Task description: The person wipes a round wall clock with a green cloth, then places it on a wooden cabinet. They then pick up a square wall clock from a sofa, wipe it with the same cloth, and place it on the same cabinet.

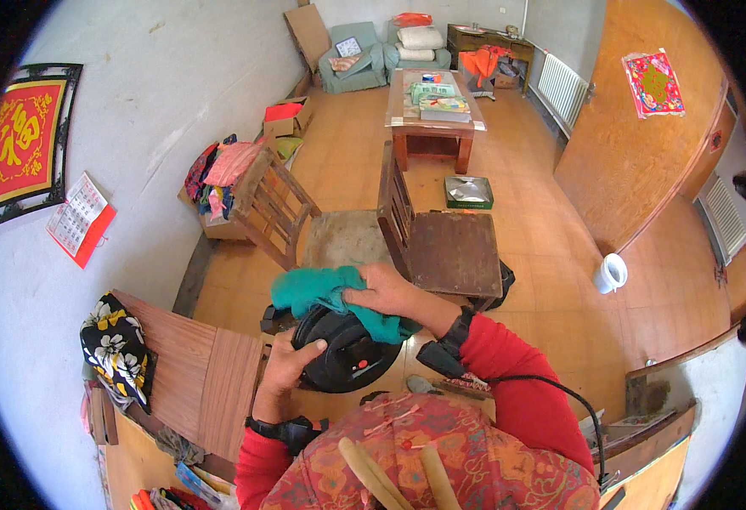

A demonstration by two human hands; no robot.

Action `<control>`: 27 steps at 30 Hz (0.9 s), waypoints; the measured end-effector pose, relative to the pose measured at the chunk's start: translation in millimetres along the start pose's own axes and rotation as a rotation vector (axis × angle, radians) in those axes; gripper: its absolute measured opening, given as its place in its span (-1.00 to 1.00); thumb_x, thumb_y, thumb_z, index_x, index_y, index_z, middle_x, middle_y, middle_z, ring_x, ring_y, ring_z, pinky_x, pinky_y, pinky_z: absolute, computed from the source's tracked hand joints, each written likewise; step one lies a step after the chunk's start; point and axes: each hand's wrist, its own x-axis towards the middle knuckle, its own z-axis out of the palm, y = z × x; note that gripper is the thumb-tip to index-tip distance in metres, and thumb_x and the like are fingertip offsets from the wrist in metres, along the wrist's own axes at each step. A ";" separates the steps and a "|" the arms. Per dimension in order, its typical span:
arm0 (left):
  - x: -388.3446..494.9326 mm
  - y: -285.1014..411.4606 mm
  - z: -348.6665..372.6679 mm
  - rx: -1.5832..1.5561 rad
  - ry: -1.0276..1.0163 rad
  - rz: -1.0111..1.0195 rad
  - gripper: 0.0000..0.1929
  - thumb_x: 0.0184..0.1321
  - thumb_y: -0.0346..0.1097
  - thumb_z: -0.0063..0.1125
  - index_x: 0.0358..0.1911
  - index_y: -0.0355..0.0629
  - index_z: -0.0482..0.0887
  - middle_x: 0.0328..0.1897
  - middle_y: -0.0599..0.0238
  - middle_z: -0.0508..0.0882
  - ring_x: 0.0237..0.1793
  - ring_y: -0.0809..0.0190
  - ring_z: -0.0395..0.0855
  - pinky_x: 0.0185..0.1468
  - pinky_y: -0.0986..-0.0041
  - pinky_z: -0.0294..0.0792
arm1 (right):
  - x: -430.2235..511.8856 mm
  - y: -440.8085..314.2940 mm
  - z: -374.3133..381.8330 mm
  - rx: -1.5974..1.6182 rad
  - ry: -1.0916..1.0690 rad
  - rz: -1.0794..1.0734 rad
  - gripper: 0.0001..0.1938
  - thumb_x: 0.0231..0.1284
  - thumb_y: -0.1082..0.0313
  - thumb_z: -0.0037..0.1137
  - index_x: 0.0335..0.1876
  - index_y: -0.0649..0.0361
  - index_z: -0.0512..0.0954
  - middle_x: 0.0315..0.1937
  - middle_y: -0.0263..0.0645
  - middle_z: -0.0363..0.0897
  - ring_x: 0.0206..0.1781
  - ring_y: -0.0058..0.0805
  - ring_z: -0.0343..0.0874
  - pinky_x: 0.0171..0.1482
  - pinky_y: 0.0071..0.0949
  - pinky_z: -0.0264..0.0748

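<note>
In front of my body I hold a round black object (345, 364), dark and smooth, with a small red spot on its face; its exact kind is unclear. My left hand (286, 362) grips its left rim, the thumb lying over the upper face. A teal cloth (312, 290) is bunched in my right hand (386, 290). The cloth drapes over the far edge of the black object, and part of it hangs down at the right. Its left end is blurred. Beyond my hands stands a wooden chair with a worn seat (347, 237).
A dark wooden chair (454, 252) stands just beyond my right hand. To the left is a wood-grain tabletop (175, 357) with a flowered black cloth (115, 350). A white bucket (612, 274) stands by the door (640, 153). Farther off are a low table (405, 121) and armchairs (354, 57).
</note>
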 end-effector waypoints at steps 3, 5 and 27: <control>-3.5 1.8 0.9 0.043 0.030 -0.010 -0.61 0.08 -0.39 0.26 0.00 -0.40 0.59 -0.11 0.23 0.69 -0.13 0.30 0.62 0.05 0.42 0.44 | -3.4 2.1 3.1 0.158 0.126 -0.099 -0.64 0.08 -0.02 0.16 -0.27 0.17 0.59 -0.42 0.04 0.59 -0.33 0.03 0.60 -0.29 -0.15 0.48; -4.0 4.9 0.9 0.084 0.037 0.007 -0.60 0.09 -0.38 0.26 0.01 -0.41 0.58 -0.11 0.22 0.69 -0.13 0.31 0.61 0.05 0.43 0.45 | -4.8 1.7 5.0 0.124 0.161 -0.071 -0.65 0.09 -0.01 0.17 -0.24 0.15 0.60 -0.41 0.02 0.59 -0.34 -0.03 0.61 -0.28 -0.19 0.49; 27.5 -36.5 -8.4 -0.634 0.456 0.204 -0.46 0.17 -0.25 0.23 0.19 -0.34 0.40 0.13 0.11 0.57 0.07 0.12 0.57 0.19 0.26 0.40 | -25.6 43.8 32.0 1.318 0.422 0.302 -0.45 0.31 -0.10 0.02 0.22 0.14 0.35 -0.11 -0.31 0.51 -0.21 -0.41 0.53 -0.17 -0.43 0.52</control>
